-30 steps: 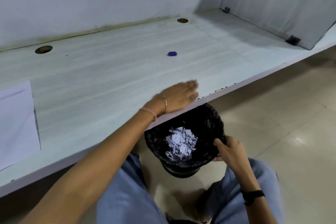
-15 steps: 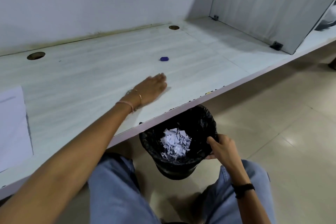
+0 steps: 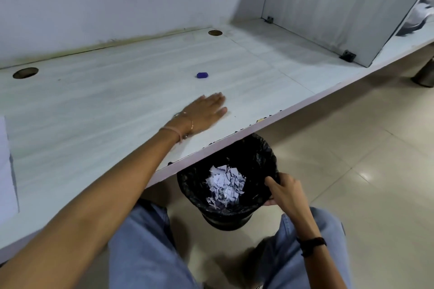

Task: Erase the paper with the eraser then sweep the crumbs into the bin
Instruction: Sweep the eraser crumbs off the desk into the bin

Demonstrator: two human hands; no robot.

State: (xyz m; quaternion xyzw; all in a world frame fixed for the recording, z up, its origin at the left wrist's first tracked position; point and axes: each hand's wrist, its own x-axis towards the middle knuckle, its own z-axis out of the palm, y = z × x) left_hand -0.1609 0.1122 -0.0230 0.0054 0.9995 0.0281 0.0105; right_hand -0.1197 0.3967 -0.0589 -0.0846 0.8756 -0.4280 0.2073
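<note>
Pale wood-grain desk (image 3: 117, 112), left hand (image 3: 204, 114) spread flat on it.
Right hand (image 3: 283, 189) pinches the rim of the black-lined round bin (image 3: 260, 155) (paper scraps (image 3: 224, 183) inside); blue eraser (image 3: 202, 75) lies apart.

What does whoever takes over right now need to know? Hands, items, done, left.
Left hand: flat and open on the desk, palm down, near the front edge above the bin.
Right hand: gripping the rim of the black lined bin, held just under the desk edge.
Blue eraser: lying loose on the desk beyond the left hand, touched by neither hand.
Paper: at the desk's far left, only partly in frame.
Bin holds torn paper scraps.
Done: eraser set down, bin in place.
Left: sweep towards the edge; crumbs too small to see.
</note>
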